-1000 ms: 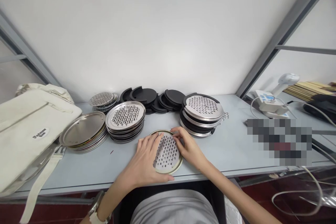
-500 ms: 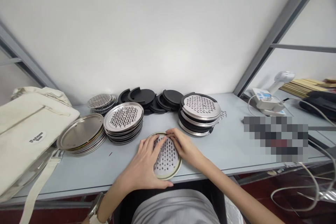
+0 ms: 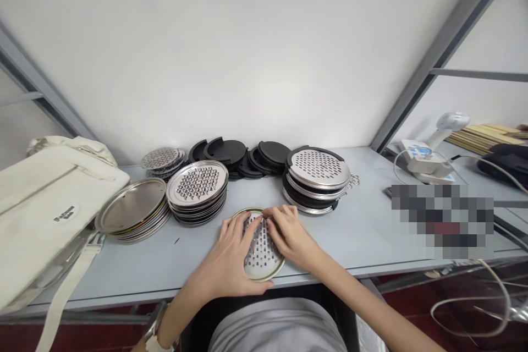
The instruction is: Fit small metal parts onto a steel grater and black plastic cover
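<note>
A round metal grater plate (image 3: 262, 256) with a gold-coloured rim lies at the table's front edge. My left hand (image 3: 231, 258) grips its left side, thumb low along the near rim and fingers over the far left edge. On the far right edge, the curled fingers of my right hand (image 3: 292, 235) press the rim and face. Behind my left hand stands a stack of grater plates (image 3: 198, 184). Farther left is a stack of smooth round metal plates (image 3: 136, 206). Behind my right hand are stacked graters with black rims (image 3: 318, 168).
Black round plastic pieces (image 3: 226, 153) and perforated discs (image 3: 160, 158) sit along the wall. A cream bag (image 3: 61, 214) covers the table's left end, its strap hanging off the front. At right are a blurred-out item (image 3: 443, 223), a white device (image 3: 421, 157) and loose cables.
My right hand has shifted slightly inward, its thumb and fingers moving farther over the grater plate. My left hand keeps its grip. The whole view has shifted slightly.
</note>
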The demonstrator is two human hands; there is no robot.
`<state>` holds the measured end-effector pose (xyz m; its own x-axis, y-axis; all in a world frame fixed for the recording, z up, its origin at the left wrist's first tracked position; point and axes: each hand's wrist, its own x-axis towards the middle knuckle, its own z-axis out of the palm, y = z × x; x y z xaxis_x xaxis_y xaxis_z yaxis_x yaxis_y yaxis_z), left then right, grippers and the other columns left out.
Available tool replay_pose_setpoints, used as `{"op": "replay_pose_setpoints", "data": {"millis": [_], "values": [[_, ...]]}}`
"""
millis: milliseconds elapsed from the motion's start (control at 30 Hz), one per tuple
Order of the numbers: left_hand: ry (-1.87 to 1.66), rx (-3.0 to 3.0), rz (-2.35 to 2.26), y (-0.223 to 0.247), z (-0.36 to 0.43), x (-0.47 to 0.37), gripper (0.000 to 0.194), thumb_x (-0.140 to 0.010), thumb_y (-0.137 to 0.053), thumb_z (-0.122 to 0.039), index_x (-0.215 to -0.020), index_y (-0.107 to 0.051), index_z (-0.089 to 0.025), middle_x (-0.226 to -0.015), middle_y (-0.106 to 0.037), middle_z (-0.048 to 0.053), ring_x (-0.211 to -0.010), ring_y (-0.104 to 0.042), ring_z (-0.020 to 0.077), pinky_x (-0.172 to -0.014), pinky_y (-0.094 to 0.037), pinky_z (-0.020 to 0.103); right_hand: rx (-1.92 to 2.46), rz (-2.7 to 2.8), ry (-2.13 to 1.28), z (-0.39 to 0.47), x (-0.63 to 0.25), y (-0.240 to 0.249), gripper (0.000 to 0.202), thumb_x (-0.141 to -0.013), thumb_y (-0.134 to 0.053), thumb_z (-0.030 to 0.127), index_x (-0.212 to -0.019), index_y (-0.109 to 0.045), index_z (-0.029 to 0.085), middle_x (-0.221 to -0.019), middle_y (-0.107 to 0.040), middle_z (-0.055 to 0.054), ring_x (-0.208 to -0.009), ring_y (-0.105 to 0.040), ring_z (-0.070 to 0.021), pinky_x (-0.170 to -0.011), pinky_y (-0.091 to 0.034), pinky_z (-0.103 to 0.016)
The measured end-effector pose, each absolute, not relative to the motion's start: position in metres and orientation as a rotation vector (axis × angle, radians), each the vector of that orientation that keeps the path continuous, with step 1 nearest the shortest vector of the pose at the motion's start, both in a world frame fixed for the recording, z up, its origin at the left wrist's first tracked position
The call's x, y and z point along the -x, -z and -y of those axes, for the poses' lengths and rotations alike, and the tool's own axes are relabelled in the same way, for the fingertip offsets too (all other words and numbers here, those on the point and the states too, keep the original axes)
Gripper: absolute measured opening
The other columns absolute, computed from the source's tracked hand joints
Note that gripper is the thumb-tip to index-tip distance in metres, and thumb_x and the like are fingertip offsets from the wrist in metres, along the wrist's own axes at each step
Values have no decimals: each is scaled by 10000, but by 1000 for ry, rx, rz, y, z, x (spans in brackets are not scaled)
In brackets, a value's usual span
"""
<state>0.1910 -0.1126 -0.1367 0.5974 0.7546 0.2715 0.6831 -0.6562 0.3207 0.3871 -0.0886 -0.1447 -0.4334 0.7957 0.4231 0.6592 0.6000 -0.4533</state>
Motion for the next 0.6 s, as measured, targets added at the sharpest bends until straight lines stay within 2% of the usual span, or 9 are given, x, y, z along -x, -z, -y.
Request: {"op": "replay_pose_setpoints", "data": {"millis": [200, 600], "values": [[-552, -2656, -1190, 137, 111, -192, 1058, -587, -771, -541, -1446, -260, -193, -1465, -322, 153, -1341, -290, 366, -1095, -258, 530, 1190, 2281, -204, 96, -383, 142, 204, -988, -331, 208, -1109, -494, 184, -983, -628, -114, -922, -497, -270, -855, -352, -452], [-597, -2642, -1191, 135, 112, -194, 993, -580, -755, -463, -1405, -285, -174, -1407, -402, 156, -1308, -350, 359, -1084, -267, 506, 1144, 2133, -445, 102, -382, 139, 209, -986, -343, 214, -1171, -440, 211, -1124, -595, -105, -992, -481, -266, -899, -354, -470]]}}
